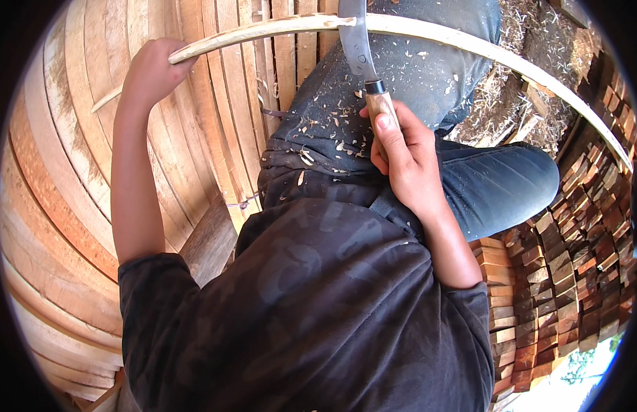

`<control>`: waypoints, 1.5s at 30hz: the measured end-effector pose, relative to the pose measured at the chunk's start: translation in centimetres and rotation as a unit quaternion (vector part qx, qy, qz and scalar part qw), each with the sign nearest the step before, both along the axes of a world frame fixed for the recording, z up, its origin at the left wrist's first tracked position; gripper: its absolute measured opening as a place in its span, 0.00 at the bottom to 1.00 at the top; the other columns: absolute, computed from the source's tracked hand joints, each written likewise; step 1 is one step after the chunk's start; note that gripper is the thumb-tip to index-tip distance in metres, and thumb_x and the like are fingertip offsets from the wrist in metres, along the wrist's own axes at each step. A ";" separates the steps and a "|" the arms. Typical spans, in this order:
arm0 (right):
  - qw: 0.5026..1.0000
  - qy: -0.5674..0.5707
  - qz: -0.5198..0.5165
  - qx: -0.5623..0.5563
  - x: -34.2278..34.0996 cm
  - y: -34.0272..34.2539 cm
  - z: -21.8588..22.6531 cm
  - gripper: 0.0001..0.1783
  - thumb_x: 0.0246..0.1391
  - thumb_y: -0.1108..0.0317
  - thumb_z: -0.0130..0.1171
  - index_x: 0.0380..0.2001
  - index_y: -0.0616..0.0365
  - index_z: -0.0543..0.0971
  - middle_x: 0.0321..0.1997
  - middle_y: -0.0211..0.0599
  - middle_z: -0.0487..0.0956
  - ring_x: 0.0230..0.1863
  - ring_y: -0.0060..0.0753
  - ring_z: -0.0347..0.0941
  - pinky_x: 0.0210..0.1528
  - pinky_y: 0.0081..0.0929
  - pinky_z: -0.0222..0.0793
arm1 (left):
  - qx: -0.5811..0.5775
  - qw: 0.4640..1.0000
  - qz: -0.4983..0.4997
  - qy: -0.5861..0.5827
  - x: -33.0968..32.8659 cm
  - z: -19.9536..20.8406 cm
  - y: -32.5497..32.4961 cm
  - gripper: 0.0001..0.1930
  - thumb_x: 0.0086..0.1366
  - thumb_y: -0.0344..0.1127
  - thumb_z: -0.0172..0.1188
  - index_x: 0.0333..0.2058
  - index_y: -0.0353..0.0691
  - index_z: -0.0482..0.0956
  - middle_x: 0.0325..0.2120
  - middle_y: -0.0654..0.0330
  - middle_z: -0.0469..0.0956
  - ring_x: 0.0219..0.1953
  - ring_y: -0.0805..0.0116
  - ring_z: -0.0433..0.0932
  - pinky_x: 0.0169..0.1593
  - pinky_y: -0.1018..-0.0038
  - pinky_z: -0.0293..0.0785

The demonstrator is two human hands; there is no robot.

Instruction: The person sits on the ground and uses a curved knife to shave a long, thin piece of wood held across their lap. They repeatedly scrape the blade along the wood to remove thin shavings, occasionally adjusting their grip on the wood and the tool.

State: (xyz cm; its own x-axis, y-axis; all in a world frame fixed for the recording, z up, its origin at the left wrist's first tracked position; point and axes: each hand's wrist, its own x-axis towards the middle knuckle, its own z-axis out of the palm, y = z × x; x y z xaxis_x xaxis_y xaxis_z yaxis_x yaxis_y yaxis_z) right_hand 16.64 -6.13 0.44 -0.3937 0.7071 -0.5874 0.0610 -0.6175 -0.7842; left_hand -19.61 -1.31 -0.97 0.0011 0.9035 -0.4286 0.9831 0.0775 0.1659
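A long pale wooden strip [456, 39] runs across my lap from left to far right, looking curved in this view. My left hand [154, 72] is closed round it near its left end, and a thin tip sticks out beyond the fist. In my right hand [406, 147] is a machete [356, 44], gripped by its wooden handle with the thumb along the top. Its broad metal blade points away from me and crosses the strip, seemingly touching it. The blade's far end is cut off by the top edge.
Wood shavings lie scattered over my jeans [414, 89]. Sawn planks [78, 137] are stacked at my left. On the right stands a pile of cut timber ends [565, 261]. Shavings and scraps cover the ground [511, 89] at the far right.
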 end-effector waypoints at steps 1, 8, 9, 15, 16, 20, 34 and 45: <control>0.998 0.049 0.001 -0.027 0.6 0.2 -0.6 0.19 0.67 0.57 0.44 0.42 0.65 0.73 0.15 0.21 0.62 0.14 0.12 0.53 0.18 0.16 0.49 | 0.003 1.000 0.000 -0.004 0.0 0.0 -0.1 0.13 0.57 0.38 0.61 0.20 0.33 0.76 0.14 0.51 0.70 0.18 0.54 0.68 0.26 0.64 0.64; 0.969 0.184 -0.064 -0.149 2.1 0.7 -1.4 0.22 0.68 0.54 0.40 0.42 0.64 0.73 0.12 0.21 0.59 0.12 0.12 0.52 0.16 0.16 0.46 | -0.006 1.000 0.013 -0.010 0.2 0.2 -0.2 0.13 0.56 0.38 0.61 0.21 0.34 0.78 0.14 0.51 0.71 0.18 0.55 0.69 0.26 0.64 0.64; 0.988 0.106 -0.076 -0.082 1.9 0.8 -1.1 0.22 0.68 0.54 0.41 0.42 0.64 0.73 0.12 0.21 0.60 0.12 0.12 0.52 0.16 0.16 0.46 | -0.006 1.000 0.012 -0.011 0.2 0.2 -0.2 0.13 0.56 0.38 0.61 0.21 0.34 0.78 0.15 0.51 0.72 0.18 0.55 0.69 0.26 0.64 0.65; 1.000 -0.009 0.000 -0.010 -0.7 -0.4 0.2 0.19 0.67 0.57 0.45 0.41 0.64 0.73 0.15 0.21 0.62 0.14 0.12 0.54 0.17 0.16 0.50 | -0.008 1.000 0.000 0.001 0.1 0.2 0.1 0.13 0.56 0.39 0.61 0.22 0.34 0.78 0.16 0.49 0.73 0.20 0.52 0.70 0.27 0.63 0.66; 0.999 0.023 0.006 -0.025 -0.3 -0.1 0.0 0.19 0.67 0.57 0.45 0.41 0.65 0.73 0.15 0.21 0.62 0.14 0.12 0.54 0.17 0.16 0.49 | -0.010 1.000 -0.003 -0.001 0.1 0.3 0.0 0.13 0.56 0.40 0.61 0.22 0.34 0.78 0.16 0.49 0.73 0.20 0.51 0.70 0.27 0.63 0.66; 0.983 0.142 -0.004 -0.118 1.2 0.8 -0.8 0.21 0.67 0.54 0.41 0.42 0.65 0.72 0.13 0.21 0.60 0.12 0.12 0.52 0.16 0.15 0.47 | -0.014 1.000 0.001 0.001 0.3 0.4 0.1 0.14 0.56 0.40 0.61 0.22 0.34 0.78 0.17 0.49 0.72 0.20 0.51 0.70 0.27 0.63 0.66; 0.999 -0.030 -0.024 0.017 0.4 0.4 -0.1 0.20 0.67 0.59 0.44 0.47 0.65 0.75 0.16 0.22 0.62 0.16 0.12 0.54 0.19 0.15 0.48 | -0.018 1.000 -0.003 0.005 -0.1 0.3 0.0 0.15 0.57 0.42 0.61 0.21 0.34 0.78 0.14 0.50 0.70 0.17 0.54 0.67 0.25 0.64 0.64; 0.902 0.366 -0.044 -0.224 1.8 0.5 -2.5 0.25 0.68 0.50 0.38 0.45 0.64 0.72 0.12 0.22 0.61 0.12 0.12 0.51 0.16 0.16 0.46 | -0.004 1.000 0.002 0.001 0.0 0.0 -0.1 0.15 0.58 0.42 0.60 0.20 0.35 0.78 0.12 0.52 0.68 0.15 0.58 0.65 0.24 0.65 0.62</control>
